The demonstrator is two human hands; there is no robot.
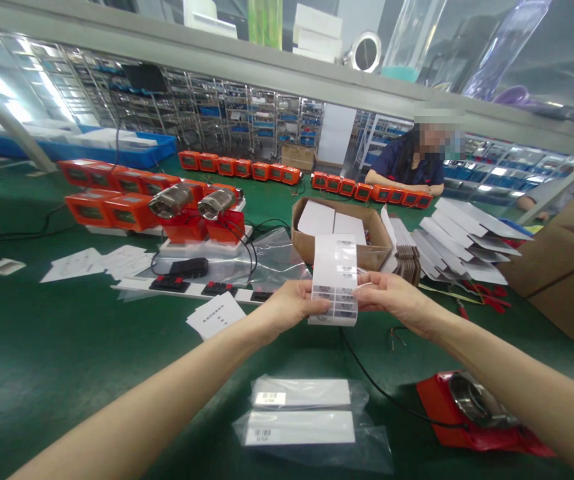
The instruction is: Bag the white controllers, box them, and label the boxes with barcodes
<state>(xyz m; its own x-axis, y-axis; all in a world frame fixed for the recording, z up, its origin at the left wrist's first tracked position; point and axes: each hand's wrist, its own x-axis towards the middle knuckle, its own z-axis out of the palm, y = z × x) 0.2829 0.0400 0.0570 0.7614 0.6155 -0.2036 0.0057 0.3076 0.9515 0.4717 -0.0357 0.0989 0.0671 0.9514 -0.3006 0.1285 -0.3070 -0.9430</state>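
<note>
A white sheet of barcode labels (pixel 335 273) is held up in front of me, its lower part printed with rows of small labels. My left hand (pixel 291 307) is closed on the sheet's left edge, thumb over the front. At the right edge, my right hand (pixel 384 298) pinches the sheet with thumb and fingers. Below the hands, two white boxes in clear plastic bags lie on the green table, the nearer box (pixel 307 428) and the farther box (pixel 311 392), each with a barcode label at its left end.
An orange device with a metal ring (pixel 477 407) lies at the lower right, its black cable running toward the middle. Beyond the sheet stands an open cardboard box (pixel 304 230). White folded cartons (pixel 467 240) are at the right. Orange units (pixel 127 212) stand left. A person (pixel 407 160) sits across the table.
</note>
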